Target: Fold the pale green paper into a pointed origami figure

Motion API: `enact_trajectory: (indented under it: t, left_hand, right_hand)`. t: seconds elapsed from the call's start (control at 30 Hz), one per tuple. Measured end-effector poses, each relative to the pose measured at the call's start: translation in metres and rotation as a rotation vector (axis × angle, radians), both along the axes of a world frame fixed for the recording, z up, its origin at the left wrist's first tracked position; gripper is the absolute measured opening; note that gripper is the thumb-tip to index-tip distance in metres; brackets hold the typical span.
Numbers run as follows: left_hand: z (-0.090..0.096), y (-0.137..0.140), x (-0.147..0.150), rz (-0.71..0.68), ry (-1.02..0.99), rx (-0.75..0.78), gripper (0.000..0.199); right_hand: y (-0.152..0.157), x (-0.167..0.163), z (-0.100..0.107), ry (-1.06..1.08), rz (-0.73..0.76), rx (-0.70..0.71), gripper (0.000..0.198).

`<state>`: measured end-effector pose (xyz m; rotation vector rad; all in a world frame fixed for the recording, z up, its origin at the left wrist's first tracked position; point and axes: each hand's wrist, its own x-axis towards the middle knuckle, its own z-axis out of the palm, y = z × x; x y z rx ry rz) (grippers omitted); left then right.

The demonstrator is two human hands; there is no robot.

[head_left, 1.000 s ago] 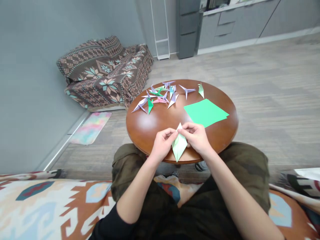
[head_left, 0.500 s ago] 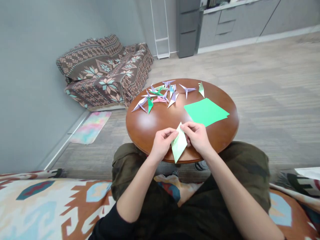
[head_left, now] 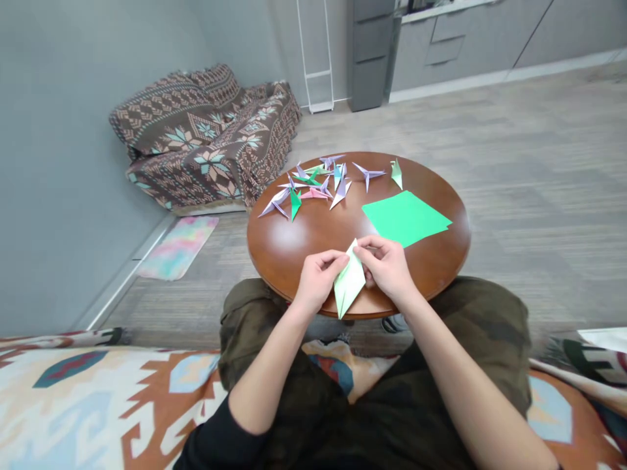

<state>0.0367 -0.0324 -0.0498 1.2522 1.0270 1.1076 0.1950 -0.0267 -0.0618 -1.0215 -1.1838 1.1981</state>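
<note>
Left arm: plain black sleeve [head_left: 223,434], terminating near the elbow; left forearm [head_left: 269,365] bare. Lower body: loose-cut camouflage trousers [head_left: 482,329], finished in soft-edged patches of olive green, brown and near-black. Left hand [head_left: 316,281] and right hand [head_left: 386,266]: five-fingered, bare, with right forearm [head_left: 448,349] likewise uncovered.

folded piece [head_left: 349,284]: matt paper | tabletop [head_left: 318,232]: glossy wood | throw [head_left: 210,153]: cloth
</note>
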Motion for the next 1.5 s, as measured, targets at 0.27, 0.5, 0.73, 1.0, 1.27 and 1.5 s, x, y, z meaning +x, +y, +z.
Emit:
enact_trajectory:
  t: [0.27,0.5,0.73,1.0,1.27,1.5]
  left_hand:
    - [0.0008,-0.0024,0.0054,0.01,0.047,0.028,0.025]
    - [-0.0002,-0.0015,0.0098,0.025,0.015,0.035,0.028]
    - [0.0019,-0.0025,0.0089,0.034,-0.017,-0.016,0.028]
    - [0.0059,-0.0035,0.0069,0.044,-0.073,-0.06,0.029]
    - [0.0048,-0.0035,0.0063,0.031,-0.073,-0.056,0.031]
    - [0.0024,-0.0032,0.0068,0.065,-0.043,-0.036,0.031]
  right_hand:
    - [0.0012,0.0002,0.0016,-0.023,-0.046,0.004,0.018]
    - [0.001,-0.0008,0.0044,-0.032,-0.048,0.008,0.019]
    - [0.0006,-0.001,0.0022,-0.017,-0.029,0.008,0.018]
    - [-0.0041,-0.0012,0.0083,0.01,0.05,0.005,0.027]
    - [-0.002,-0.0011,0.0035,0.01,0.036,0.017,0.027]
    - [-0.0026,-0.0012,0.0038,0.008,0.027,0.007,0.03]
